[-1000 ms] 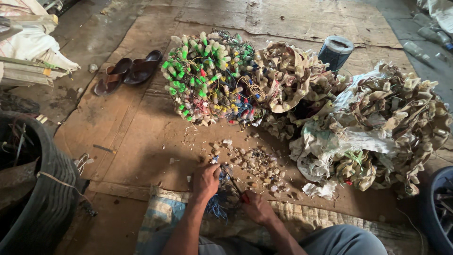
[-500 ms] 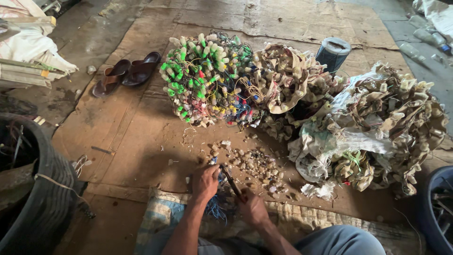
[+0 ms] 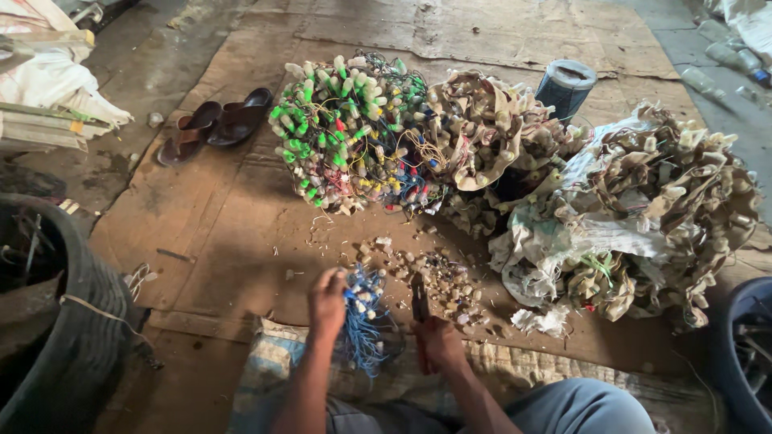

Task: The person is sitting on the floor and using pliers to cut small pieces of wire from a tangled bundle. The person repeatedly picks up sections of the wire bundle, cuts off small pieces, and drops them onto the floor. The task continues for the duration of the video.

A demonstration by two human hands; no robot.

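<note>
My left hand (image 3: 327,301) grips a small bundle of blue wires with white connectors (image 3: 363,309), held low over the brown mat. My right hand (image 3: 437,341) is closed on a dark cutting tool (image 3: 419,297) whose tip points up beside the bundle. Just beyond the hands lies a scatter of small cut-off pieces (image 3: 434,277). Farther off sits a big tangle of wires with green and white connectors (image 3: 350,133).
Heaps of beige connectors and sacking (image 3: 643,217) fill the right side. A pair of brown sandals (image 3: 213,124) lies at the left, a grey wire spool (image 3: 565,84) at the back. A black tyre-like tub (image 3: 56,321) stands at my left, a blue tub (image 3: 748,354) at right.
The hands have stayed in the same place, with only small shifts of the tool and the bundle. The view has tilted slightly.
</note>
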